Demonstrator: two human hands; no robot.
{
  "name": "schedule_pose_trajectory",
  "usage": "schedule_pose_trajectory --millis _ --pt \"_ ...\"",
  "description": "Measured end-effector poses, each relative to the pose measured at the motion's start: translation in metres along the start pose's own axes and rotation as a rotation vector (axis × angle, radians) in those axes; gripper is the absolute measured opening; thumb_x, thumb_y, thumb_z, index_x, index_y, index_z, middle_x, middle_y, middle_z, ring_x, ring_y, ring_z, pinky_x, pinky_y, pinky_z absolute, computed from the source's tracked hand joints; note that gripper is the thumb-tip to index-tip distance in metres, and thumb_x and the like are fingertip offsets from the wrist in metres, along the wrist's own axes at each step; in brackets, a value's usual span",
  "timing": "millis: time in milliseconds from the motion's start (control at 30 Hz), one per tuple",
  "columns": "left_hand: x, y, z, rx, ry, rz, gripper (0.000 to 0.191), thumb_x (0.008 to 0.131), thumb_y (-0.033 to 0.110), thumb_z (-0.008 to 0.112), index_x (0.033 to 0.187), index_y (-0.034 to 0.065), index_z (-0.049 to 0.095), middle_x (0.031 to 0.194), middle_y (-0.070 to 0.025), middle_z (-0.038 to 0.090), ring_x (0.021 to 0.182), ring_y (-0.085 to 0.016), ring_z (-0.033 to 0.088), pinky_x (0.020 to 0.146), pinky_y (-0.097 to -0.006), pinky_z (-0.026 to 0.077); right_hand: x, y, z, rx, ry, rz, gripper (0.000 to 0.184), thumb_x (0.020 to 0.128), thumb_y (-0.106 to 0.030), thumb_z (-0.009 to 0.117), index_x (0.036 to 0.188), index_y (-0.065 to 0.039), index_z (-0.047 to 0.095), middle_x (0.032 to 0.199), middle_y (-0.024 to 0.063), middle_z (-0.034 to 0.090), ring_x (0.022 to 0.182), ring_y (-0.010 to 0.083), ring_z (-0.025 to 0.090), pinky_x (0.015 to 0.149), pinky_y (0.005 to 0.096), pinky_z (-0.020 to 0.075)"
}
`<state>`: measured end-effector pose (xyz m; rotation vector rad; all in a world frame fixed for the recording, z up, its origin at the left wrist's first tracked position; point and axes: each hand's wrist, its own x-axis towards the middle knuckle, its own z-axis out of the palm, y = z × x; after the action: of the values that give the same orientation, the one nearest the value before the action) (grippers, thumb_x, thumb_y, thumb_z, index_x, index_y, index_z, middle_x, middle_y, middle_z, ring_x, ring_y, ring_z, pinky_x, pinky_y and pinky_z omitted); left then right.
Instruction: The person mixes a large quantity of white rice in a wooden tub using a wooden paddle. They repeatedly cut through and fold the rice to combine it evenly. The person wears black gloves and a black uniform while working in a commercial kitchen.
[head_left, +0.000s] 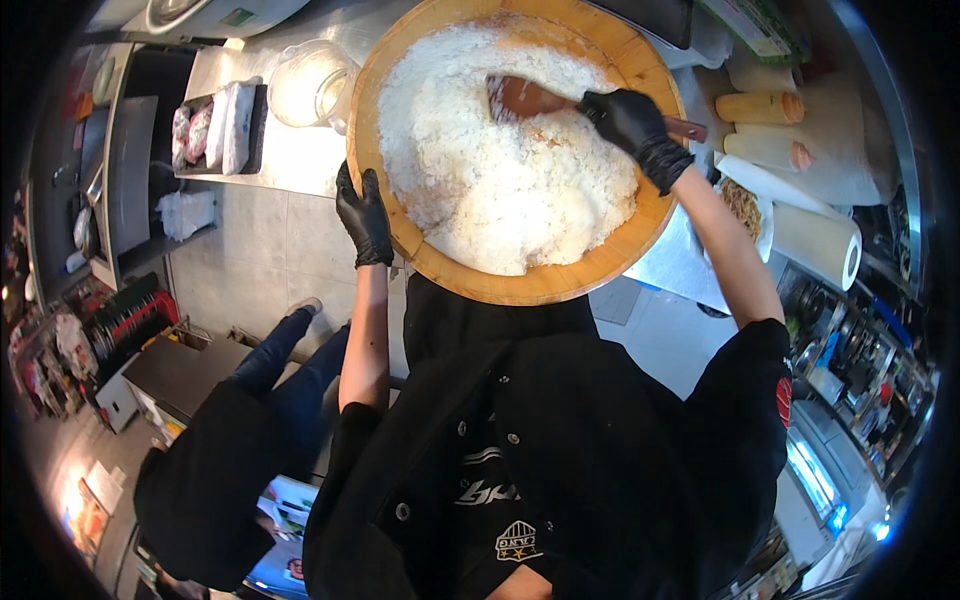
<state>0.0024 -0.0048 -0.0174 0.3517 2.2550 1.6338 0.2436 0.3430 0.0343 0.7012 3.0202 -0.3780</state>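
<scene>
A wide round wooden rice tub (664, 67) stands before me, filled with a large heap of cooked white rice (517, 195). My right hand (626, 127), in a black glove, is closed around the handle of a brown wooden rice paddle (529, 97). The paddle's blade lies on the rice in the tub's upper middle, with grains stuck to it. The handle's end sticks out past my hand over the right rim. My left hand (365, 217), gloved in black too, grips the tub's left rim.
Left of the tub, a clear pitcher (311, 84) and a black tray (255, 135) of wrapped packages stand on a steel counter (300, 161). Paper rolls (814, 240) and a dish of brown food (741, 210) lie to the right. Another person (217, 457) stands behind at my left.
</scene>
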Motion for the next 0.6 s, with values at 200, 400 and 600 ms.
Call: schedule_pose_trajectory --millis 200,400,600 --pt "0.004 -0.006 0.001 0.022 0.027 0.082 0.037 0.098 0.008 0.063 0.131 -0.0070 0.059 0.120 -0.0145 0.069 0.108 -0.022 0.063 0.097 -0.0341 0.048 0.042 0.013 0.036 -0.010 -0.149 0.149 0.030 0.095 -0.039 0.059 0.098 -0.015 0.077 0.094 0.0162 0.074 0.089 0.0362 0.071 0.083 0.0491 0.0549" --pt "0.002 -0.001 -0.001 0.121 0.050 0.044 0.037 0.096 0.011 0.066 0.131 -0.0017 0.062 0.117 -0.0174 0.071 0.105 -0.025 0.067 0.094 -0.0365 0.051 0.049 -0.070 0.016 0.005 -0.228 0.033 0.034 0.095 -0.043 0.058 0.094 -0.014 0.076 0.090 0.0153 0.074 0.086 0.0372 0.071 0.080 0.0496 0.0548" --pt "0.003 -0.022 -0.004 0.099 0.086 0.083 0.038 0.094 0.012 0.068 0.130 -0.0004 0.063 0.117 -0.0181 0.072 0.107 -0.027 0.069 0.095 -0.0365 0.051 0.070 -0.014 0.042 0.020 -0.226 0.171 0.042 0.095 -0.048 0.059 0.094 -0.010 0.077 0.093 0.0177 0.073 0.090 0.0390 0.070 0.080 0.0493 0.0539"
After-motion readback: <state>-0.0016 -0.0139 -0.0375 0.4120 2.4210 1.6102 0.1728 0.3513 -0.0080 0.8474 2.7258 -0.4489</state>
